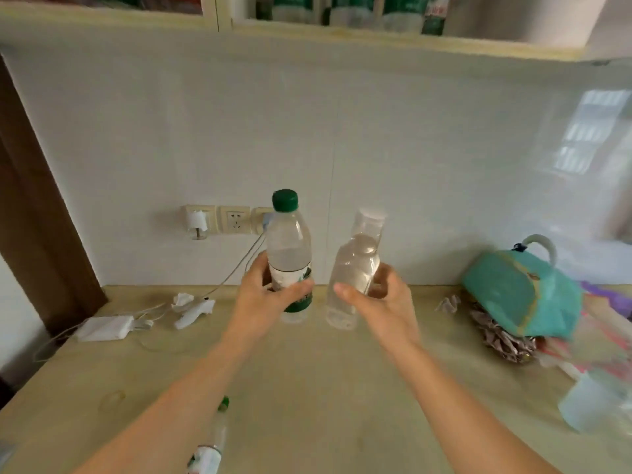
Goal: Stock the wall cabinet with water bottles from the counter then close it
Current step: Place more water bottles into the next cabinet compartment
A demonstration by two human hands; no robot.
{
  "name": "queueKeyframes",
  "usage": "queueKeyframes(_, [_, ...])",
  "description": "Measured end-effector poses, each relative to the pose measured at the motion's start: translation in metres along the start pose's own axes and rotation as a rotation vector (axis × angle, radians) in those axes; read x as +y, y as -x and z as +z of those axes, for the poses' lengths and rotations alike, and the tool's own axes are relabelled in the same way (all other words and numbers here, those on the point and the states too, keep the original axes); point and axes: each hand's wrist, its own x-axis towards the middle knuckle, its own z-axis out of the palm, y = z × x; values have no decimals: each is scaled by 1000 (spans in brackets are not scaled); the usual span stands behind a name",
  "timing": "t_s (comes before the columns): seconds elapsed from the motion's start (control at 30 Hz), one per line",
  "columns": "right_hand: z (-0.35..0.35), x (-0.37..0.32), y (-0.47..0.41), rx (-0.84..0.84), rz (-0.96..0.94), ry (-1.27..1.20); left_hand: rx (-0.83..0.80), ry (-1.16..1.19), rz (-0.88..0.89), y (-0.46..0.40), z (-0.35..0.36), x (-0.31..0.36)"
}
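Head view, left hand (270,295): wrapped around the label of the green-capped bottle (289,254), which is held upright just above the counter (307,388).
Head view, right hand (379,299): closed around the clear bottle (354,268), whose long axis is tilted, cap to the right.
Cabinet (393,29): directly overhead, open, with bottles already inside; a straight lift is judged to be required.
Appearance: both bottles transparent, partly filled.
Third bottle (213,439): lying on the counter under the left forearm.
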Motion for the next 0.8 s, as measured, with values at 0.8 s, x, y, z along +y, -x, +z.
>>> queueKeyframes(0.8, [-135,-305,-91,264,-506,-282,43,132,595,-140,60,347])
